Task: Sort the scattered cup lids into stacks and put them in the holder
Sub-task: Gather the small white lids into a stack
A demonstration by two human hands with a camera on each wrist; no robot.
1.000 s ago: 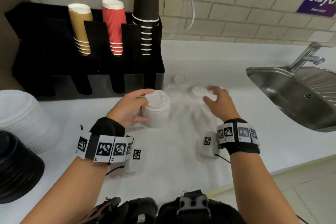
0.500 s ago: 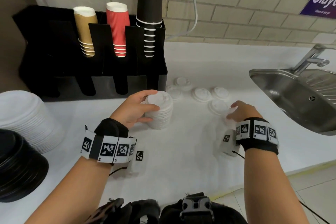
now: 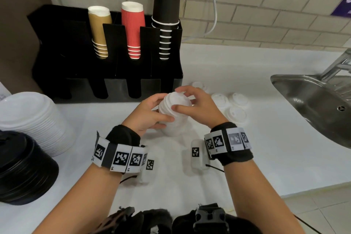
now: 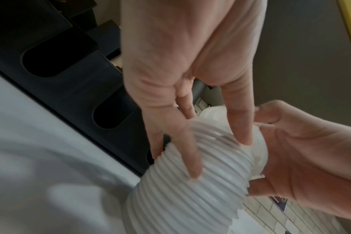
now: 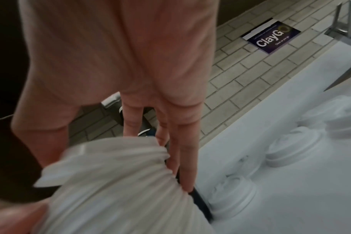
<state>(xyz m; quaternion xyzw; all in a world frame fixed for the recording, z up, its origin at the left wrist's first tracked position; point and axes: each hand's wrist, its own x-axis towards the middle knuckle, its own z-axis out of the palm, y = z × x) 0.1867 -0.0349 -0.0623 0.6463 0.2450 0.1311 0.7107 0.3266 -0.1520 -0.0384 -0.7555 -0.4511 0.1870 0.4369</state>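
Standing on the white counter (image 3: 266,157) just in front of the black holder (image 3: 57,59): one lid stack (image 3: 176,119), white, ribbed at its edges, leaning slightly. Left hand (image 3: 150,114): fingers curled round the stack's left side, thumb across its front. Right hand (image 3: 197,108): fingers curved over the top lid, thumb on the near side, clasping the stack from the right. Loose lids (image 3: 235,114): three white ones on the counter just right of the hands, one more partly hidden behind the right hand near the holder's corner. Holder contents: tan cups (image 3: 99,30), red cups (image 3: 133,28) and a tall column of black cups (image 3: 167,5), each in its own slot; the front slots look dark, contents not discernible. Left edge of counter: a large white lid pile (image 3: 32,119), with a black lid pile (image 3: 22,169) in front of it. Right: steel sink (image 3: 313,104) with tap. Behind: pale brick wall (image 3: 266,5), a white cable (image 3: 214,5) hanging down it.
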